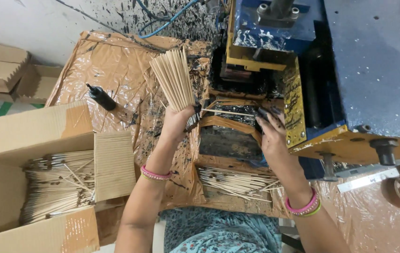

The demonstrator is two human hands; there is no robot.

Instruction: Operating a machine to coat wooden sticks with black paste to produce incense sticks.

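Over at nine o'clock, I see an open cardboard box (3, 140) packed with thin sticks (57, 185), their dark-coated lengths lying crosswise. Toward eleven o'clock a small black bottle (100, 97) lies on the brown plastic sheet (115, 65), which is spattered with black paste. Moving to center, my left hand (175, 122) is clenched around the lower end of a fanned bundle of bare sticks (174, 79), which points up toward twelve o'clock. These look light, stiff and easy to snap, so I judge that the firm hold low on the bundle, where the sticks gather, suits them best; the fanned tops would splay under a squeeze. Just right of that hand, a single stick (228, 112) lies across the machine's feed tray (230, 124). At six o'clock a loose pile of coated sticks (235, 180) rests on the sheet. My right hand (272, 136), blackened, has its fingertips at the tray's edge; I cannot tell whether it pinches anything. At two o'clock stands the blue and yellow machine (359, 70).
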